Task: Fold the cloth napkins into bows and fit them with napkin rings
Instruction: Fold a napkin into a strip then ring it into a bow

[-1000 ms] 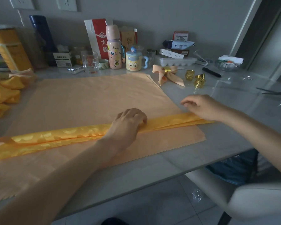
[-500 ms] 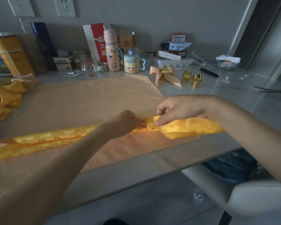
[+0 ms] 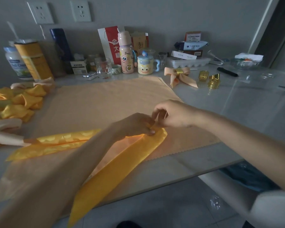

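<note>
Left grip: the left hand [image 3: 135, 125] pinched the yellow napkin [image 3: 122, 163] at its turn, the thumb pressing down on the cloth.
Right grip: the right hand [image 3: 174, 115] sat just beside it with its fingers curled over the same turn; whether they held any cloth could not be told, as the left knuckles hid them.
Napkin: folded into a long narrow strip, one half lay flat to the left, and the other doubled back from the pinch on a slant toward the person, its end hanging past the worktop edge.
Reason for the hold: the pinch probably kept the centre fixed while a bow loop was shaped.
Underlay: a peach cloth [image 3: 105, 99] was spread under the strip.
Supplies: gold napkin rings [image 3: 204, 76] stood near a finished bow [image 3: 181, 76] at the far right, within reach for the fitting step; a pile of napkins [image 3: 21, 102] waited at the left.
Worktop: the glossy worktop [image 3: 237, 109] carried a cartoon mug [image 3: 144, 66], a pink bottle [image 3: 126, 55] and an egg tray [image 3: 187, 62] along its back.
Room: it was dim, with a grey wall bearing wall sockets [image 3: 80, 11].
</note>
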